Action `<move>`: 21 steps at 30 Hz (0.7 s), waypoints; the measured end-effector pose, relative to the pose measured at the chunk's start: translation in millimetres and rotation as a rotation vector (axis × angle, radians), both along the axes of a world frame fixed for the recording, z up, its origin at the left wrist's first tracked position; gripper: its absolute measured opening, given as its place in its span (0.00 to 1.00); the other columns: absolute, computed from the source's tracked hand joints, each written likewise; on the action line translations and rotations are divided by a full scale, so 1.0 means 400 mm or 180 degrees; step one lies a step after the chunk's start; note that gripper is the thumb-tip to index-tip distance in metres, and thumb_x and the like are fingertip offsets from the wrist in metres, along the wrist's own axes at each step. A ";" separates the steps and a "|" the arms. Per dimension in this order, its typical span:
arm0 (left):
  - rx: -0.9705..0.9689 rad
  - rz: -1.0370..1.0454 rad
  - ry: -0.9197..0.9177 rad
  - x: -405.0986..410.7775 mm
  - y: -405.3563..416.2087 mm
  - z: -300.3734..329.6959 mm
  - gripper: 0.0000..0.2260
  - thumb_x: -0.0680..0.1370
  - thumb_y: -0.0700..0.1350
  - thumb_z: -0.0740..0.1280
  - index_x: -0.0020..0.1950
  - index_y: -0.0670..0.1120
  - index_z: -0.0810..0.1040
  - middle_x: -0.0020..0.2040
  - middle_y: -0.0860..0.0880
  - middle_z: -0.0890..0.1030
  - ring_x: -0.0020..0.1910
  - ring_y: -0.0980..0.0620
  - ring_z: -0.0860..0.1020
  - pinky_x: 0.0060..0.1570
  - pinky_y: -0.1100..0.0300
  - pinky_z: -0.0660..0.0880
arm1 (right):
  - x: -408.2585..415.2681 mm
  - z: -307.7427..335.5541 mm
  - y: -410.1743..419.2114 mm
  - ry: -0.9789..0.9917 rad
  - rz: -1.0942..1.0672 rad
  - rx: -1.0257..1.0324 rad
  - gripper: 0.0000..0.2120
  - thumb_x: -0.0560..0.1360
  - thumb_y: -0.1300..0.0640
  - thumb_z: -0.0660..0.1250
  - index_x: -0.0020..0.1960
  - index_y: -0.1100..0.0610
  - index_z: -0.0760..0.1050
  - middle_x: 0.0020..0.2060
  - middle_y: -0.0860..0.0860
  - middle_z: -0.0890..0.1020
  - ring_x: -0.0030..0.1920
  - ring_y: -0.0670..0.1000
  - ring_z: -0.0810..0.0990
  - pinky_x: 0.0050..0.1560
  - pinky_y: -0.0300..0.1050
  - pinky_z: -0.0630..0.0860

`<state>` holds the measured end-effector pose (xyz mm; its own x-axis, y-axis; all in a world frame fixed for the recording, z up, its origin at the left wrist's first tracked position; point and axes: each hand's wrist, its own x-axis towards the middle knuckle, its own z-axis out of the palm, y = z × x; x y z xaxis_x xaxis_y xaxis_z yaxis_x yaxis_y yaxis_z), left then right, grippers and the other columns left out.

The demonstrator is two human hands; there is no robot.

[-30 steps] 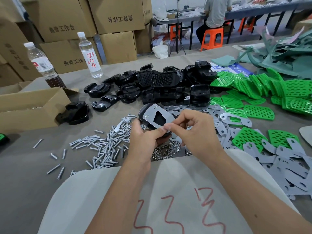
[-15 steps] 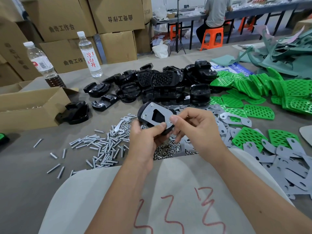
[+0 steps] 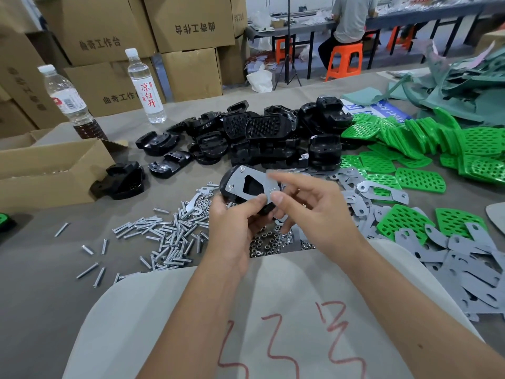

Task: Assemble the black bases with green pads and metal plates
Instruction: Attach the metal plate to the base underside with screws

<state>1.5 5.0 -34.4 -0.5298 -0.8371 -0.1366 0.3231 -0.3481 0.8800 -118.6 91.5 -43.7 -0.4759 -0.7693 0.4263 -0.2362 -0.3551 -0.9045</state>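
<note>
Black base [image 3: 232,187] with metal plate [image 3: 255,184] laid on top, held up over the counter [image 3: 41,269] above the nuts [image 3: 269,243], just right of the scattered bolts [image 3: 164,236]. Best kept level, plate holes lined over the base holes, thumb bearing on the near plate edge against slipping, fasteners fed straight rather than at a slant. Left hand [image 3: 235,228] curled round the near end of the base, thumb on the plate. Right hand [image 3: 314,212] loosely spread just beside the plate, fingertips [image 3: 277,198] at its right corner, blurred; contact cannot be told, nothing seen held. Spare green pads [image 3: 420,180] and plates lying to the right.
</note>
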 end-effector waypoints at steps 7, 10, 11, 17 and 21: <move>0.0216 0.0290 -0.0087 0.006 -0.016 0.003 0.19 0.76 0.31 0.72 0.66 0.35 0.74 0.55 0.37 0.86 0.44 0.42 0.87 0.38 0.59 0.81 | -0.018 0.004 0.010 0.0192 -0.0749 -0.0073 0.20 0.83 0.50 0.65 0.38 0.61 0.81 0.25 0.56 0.77 0.25 0.58 0.74 0.25 0.52 0.71; 0.0112 0.0247 -0.0151 0.007 -0.009 0.003 0.18 0.76 0.31 0.72 0.65 0.37 0.75 0.52 0.40 0.87 0.42 0.45 0.87 0.37 0.59 0.81 | -0.002 0.008 0.005 0.0299 -0.0380 0.0258 0.09 0.83 0.58 0.67 0.58 0.52 0.85 0.30 0.51 0.80 0.29 0.50 0.77 0.29 0.45 0.75; 0.0089 0.0246 -0.0179 0.006 -0.007 0.002 0.18 0.75 0.31 0.72 0.64 0.37 0.75 0.50 0.41 0.87 0.41 0.46 0.87 0.37 0.58 0.81 | -0.002 0.003 0.004 0.0466 -0.0366 0.0311 0.08 0.83 0.59 0.68 0.56 0.54 0.86 0.29 0.51 0.80 0.29 0.52 0.77 0.29 0.46 0.74; -0.0068 0.0555 -0.0418 0.010 -0.020 -0.009 0.20 0.71 0.34 0.76 0.60 0.42 0.75 0.51 0.41 0.87 0.46 0.42 0.88 0.41 0.54 0.83 | -0.008 0.013 0.019 0.0951 -0.1026 -0.0064 0.25 0.82 0.53 0.68 0.32 0.64 0.68 0.23 0.56 0.67 0.26 0.54 0.64 0.29 0.49 0.61; -0.0642 0.0537 -0.0863 0.005 -0.005 -0.010 0.22 0.64 0.41 0.77 0.56 0.49 0.77 0.51 0.44 0.87 0.49 0.41 0.87 0.47 0.41 0.85 | -0.004 0.003 0.003 0.1926 -0.0910 0.0780 0.08 0.82 0.52 0.67 0.48 0.53 0.71 0.31 0.45 0.75 0.33 0.47 0.72 0.36 0.49 0.68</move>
<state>3.3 3.1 -38.3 -0.3495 -0.9338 -0.0764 0.1069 -0.1207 0.9869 -120.3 92.8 -42.6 -0.4080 -0.7571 0.5103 -0.7756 -0.0075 -0.6312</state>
